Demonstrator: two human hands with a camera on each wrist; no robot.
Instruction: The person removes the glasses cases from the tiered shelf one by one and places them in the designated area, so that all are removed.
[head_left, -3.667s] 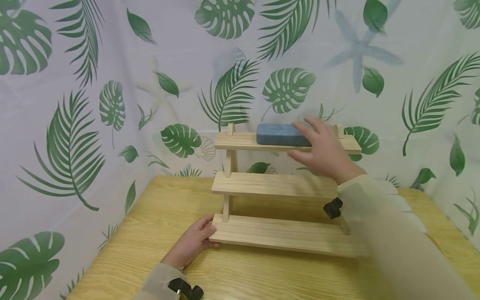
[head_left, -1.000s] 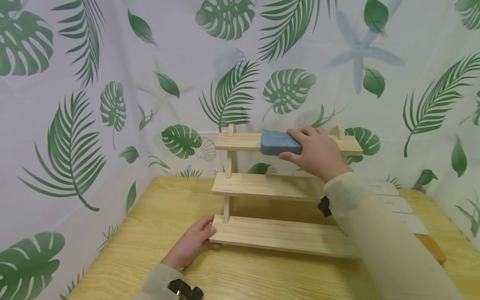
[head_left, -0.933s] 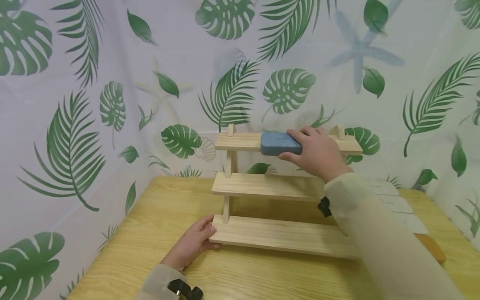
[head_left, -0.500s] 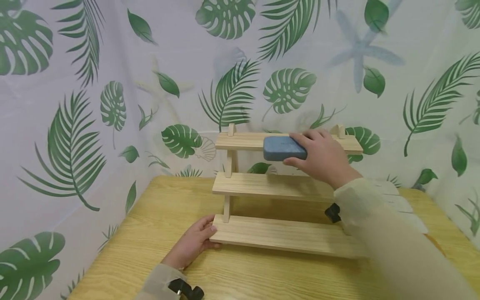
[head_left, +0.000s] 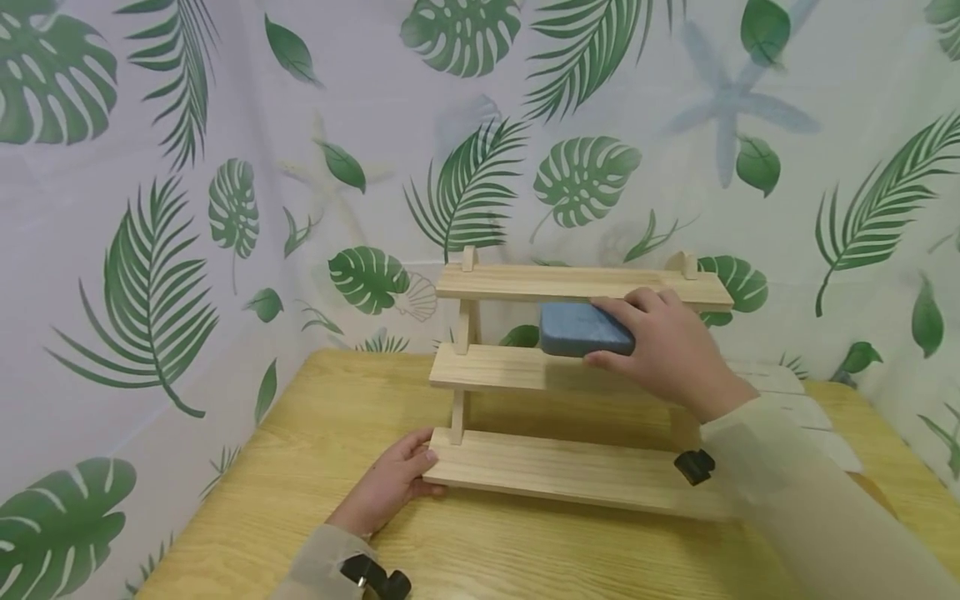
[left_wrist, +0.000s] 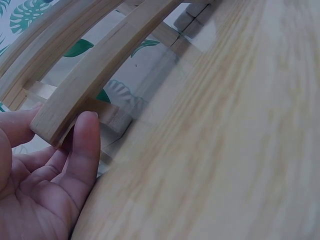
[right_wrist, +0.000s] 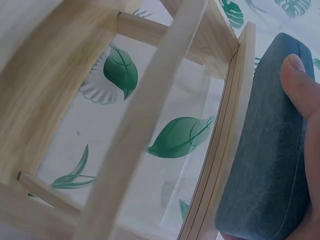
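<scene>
A three-tier wooden display stand stands on the table. My left hand grips the left end of its bottom shelf, thumb on top and fingers beneath; the left wrist view shows the board's end between them. My right hand holds a blue glasses case by its right end, thumb on the near side. The case hangs in front of the stand, below the top shelf and over the middle shelf. In the right wrist view, the case shows a leathery surface with a seam.
Behind my right sleeve, a pale segmented object with an orange-brown end lies partly hidden on the wood-grain table. A white leaf-print cloth hangs close behind the stand and along the left side.
The glasses case lay on the top shelf with my right hand beside it. The right hand has gripped it and brought it forward, down and slightly right. My left hand stays put.
</scene>
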